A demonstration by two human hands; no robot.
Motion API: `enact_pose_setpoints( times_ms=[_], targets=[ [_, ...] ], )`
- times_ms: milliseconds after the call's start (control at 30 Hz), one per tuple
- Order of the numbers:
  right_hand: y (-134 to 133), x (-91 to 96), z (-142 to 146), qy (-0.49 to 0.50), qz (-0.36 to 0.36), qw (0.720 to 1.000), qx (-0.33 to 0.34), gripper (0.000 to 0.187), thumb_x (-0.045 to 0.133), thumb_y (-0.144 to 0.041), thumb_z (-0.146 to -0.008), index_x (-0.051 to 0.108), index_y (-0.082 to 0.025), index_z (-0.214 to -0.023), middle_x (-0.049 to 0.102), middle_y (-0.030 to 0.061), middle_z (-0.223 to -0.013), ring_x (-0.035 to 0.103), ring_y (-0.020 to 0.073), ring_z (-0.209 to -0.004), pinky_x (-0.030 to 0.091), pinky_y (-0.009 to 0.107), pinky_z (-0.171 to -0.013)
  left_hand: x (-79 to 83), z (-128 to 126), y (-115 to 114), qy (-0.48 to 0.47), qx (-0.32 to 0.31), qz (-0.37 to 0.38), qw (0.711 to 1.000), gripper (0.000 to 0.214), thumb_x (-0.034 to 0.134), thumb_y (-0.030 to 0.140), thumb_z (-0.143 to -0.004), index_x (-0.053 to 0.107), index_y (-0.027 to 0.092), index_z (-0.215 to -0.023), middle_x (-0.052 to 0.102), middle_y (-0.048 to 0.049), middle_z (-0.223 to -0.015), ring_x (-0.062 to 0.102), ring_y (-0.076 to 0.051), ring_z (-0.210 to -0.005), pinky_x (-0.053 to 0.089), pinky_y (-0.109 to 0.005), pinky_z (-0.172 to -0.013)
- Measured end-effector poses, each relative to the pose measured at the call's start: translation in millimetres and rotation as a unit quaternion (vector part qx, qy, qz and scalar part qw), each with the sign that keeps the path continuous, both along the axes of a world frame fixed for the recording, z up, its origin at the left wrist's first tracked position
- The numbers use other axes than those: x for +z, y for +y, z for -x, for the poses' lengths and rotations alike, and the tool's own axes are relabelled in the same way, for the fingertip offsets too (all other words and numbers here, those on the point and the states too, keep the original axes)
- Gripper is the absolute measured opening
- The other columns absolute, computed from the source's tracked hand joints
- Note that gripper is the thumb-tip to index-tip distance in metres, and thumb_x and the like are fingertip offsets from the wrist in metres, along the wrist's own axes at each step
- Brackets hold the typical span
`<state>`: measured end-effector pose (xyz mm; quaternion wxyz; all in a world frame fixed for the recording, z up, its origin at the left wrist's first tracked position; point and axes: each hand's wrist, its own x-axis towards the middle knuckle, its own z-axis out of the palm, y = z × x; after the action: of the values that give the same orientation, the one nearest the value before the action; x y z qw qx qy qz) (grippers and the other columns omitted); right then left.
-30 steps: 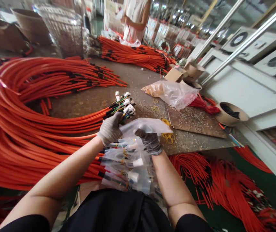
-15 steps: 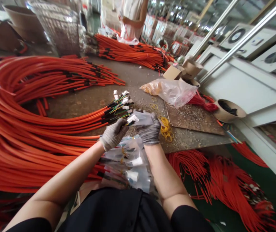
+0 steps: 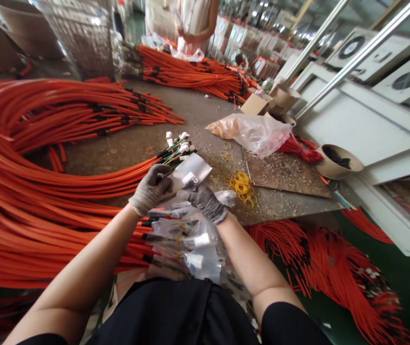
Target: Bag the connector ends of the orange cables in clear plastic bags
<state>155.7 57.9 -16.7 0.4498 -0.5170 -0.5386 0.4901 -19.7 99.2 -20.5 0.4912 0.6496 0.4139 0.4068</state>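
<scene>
Bag's swung up & left since the earlier frame: the clear poly bag (image 3: 189,173) is now in the L hand (image 3: 151,189) alone, w/ a white connector showing through it, and the R hand (image 3: 207,203) has dropped off it onto the stack below. L grip closed on the bag, grey knit glove, dark-stained fingers. R grip half-curled, dark-palmed glove lying on crinkled plastic; can't tell if it's pinching anything.

Under both hands, the bagged wire ends (image 3: 187,244) hang in a loose, slippery stack, white plugs & black sleeves inside thin film, held against the person's black top (image 3: 169,311). Just past the raised bag, the cable ends (image 3: 179,146) fan out, white plug housings on thin green, yellow & black wires, running back into the orange cable coils (image 3: 47,143), thick smooth loops filling the left side.

Yellow rubber bands (image 3: 241,187) lie in a small tangle just right of the R hand on the scuffed grey bench (image 3: 111,160). Its front edge (image 3: 280,220) runs near the R wrist, w/ red cable (image 3: 316,258) on the green floor below. Farther on: a gritty brown board (image 3: 284,175), a crumpled plastic bag (image 3: 251,134), a tan bowl (image 3: 337,160), a cardboard box (image 3: 257,105), more orange cable (image 3: 190,72), & a co-worker (image 3: 194,19) in a white top at the far end.
</scene>
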Motion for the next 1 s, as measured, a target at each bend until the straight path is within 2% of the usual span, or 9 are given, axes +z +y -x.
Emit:
enact_pose_setpoints(
  times_ms=[167, 300, 367, 433, 533, 633, 733, 900, 1000],
  targets=[
    [4, 13.1, 3, 0.082, -0.027, 0.996, 0.008, 0.030, 0.079, -0.035, -0.061, 0.063, -0.021, -0.081, 0.057, -0.0074, -0.061, 0.047, 0.0081, -0.052, 0.043, 0.021, -0.052, 7.1, 10, 1, 0.125, -0.120, 0.003, 0.985, 0.029, 0.058, 0.042, -0.071, 0.069, 0.017, -0.081, 0.067, -0.0028, -0.075, 0.060, -0.019, -0.076, 0.048, -0.027, -0.071],
    [23, 15.2, -30, -0.128, -0.056, 0.990, 0.009, 0.017, 0.073, -0.031, -0.070, 0.065, -0.018, -0.077, 0.065, -0.0021, -0.070, 0.057, 0.0125, -0.066, 0.048, 0.025, -0.065, -5.4, 0, -10, 0.152, -0.134, 0.055, 0.978, 0.039, 0.052, 0.053, -0.077, 0.066, 0.018, -0.088, 0.066, -0.0037, -0.072, 0.058, -0.018, -0.067, 0.046, -0.027, -0.061],
    [36, 13.6, -64, -0.318, -0.009, 0.948, -0.009, 0.016, 0.071, -0.023, -0.072, 0.068, -0.017, -0.087, 0.069, 0.0010, -0.085, 0.062, 0.0152, -0.081, 0.048, 0.026, -0.076, -15.7, -8, -14, 0.181, -0.078, 0.059, 0.979, 0.040, 0.048, 0.053, -0.078, 0.064, 0.017, -0.087, 0.061, -0.0022, -0.065, 0.052, -0.016, -0.058, 0.042, -0.027, -0.055],
    [48, 10.0, -101, -0.515, 0.091, 0.847, -0.095, 0.024, 0.069, -0.016, -0.072, 0.069, -0.019, -0.096, 0.070, 0.0031, -0.102, 0.061, 0.0159, -0.096, 0.045, 0.026, -0.086, -23.9, -15, -16, 0.204, -0.037, 0.051, 0.977, 0.041, 0.044, 0.051, -0.080, 0.063, 0.017, -0.090, 0.061, -0.0019, -0.066, 0.051, -0.015, -0.058, 0.041, -0.026, -0.056],
    [61, 3.2, -142, -0.558, 0.160, 0.808, -0.100, 0.017, 0.066, -0.010, -0.071, 0.071, -0.015, -0.087, 0.072, 0.0079, -0.095, 0.063, 0.0186, -0.090, 0.046, 0.029, -0.084, -28.2, -18, -14, 0.225, -0.031, 0.035, 0.973, 0.041, 0.044, 0.049, -0.080, 0.064, 0.017, -0.094, 0.064, -0.0033, -0.073, 0.053, -0.017, -0.065, 0.041, -0.027, -0.060],
    [66, 3.6, -154, -0.545, 0.166, 0.817, -0.082, 0.008, 0.065, -0.008, -0.070, 0.070, -0.012, -0.075, 0.073, 0.0083, -0.083, 0.064, 0.0189, -0.081, 0.047, 0.029, -0.080, -25.8, -17, -12, 0.209, -0.036, 0.045, 0.976, 0.039, 0.047, 0.049, -0.078, 0.065, 0.017, -0.093, 0.064, -0.0030, -0.072, 0.053, -0.017, -0.066, 0.041, -0.027, -0.062],
    [66, 16.6, -135, -0.513, 0.127, 0.845, -0.082, 0.012, 0.061, -0.014, -0.076, 0.069, -0.011, -0.084, 0.073, 0.0082, -0.091, 0.064, 0.0165, -0.083, 0.047, 0.026, -0.078, -19.4, -14, -12, 0.098, -0.028, 0.061, 0.993, 0.042, 0.053, 0.053, -0.075, 0.064, 0.015, -0.089, 0.061, -0.0021, -0.069, 0.050, -0.015, -0.063, 0.041, -0.026, -0.060],
    [45, 45.5, -46, -0.290, -0.068, 0.952, 0.067, 0.013, 0.065, -0.027, -0.077, 0.066, -0.015, -0.083, 0.069, 0.0024, -0.084, 0.062, 0.0143, -0.080, 0.048, 0.026, -0.077, -0.7, -10, -10, -0.099, -0.016, 0.082, 0.992, 0.056, 0.076, 0.050, -0.058, 0.063, 0.012, -0.096, 0.063, -0.0027, -0.078, 0.052, -0.015, -0.068, 0.044, -0.026, -0.062],
    [19, 50.7, -1, -0.123, -0.111, 0.984, 0.069, 0.018, 0.072, -0.030, -0.071, 0.062, -0.018, -0.080, 0.066, -0.0001, -0.076, 0.060, 0.0128, -0.073, 0.049, 0.025, -0.070, 5.8, -6, -9, -0.114, -0.046, 0.107, 0.987, 0.047, 0.073, 0.051, -0.060, 0.064, 0.012, -0.083, 0.058, 0.0001, -0.069, 0.047, -0.011, -0.062, 0.042, -0.024, -0.060]
  ],
)
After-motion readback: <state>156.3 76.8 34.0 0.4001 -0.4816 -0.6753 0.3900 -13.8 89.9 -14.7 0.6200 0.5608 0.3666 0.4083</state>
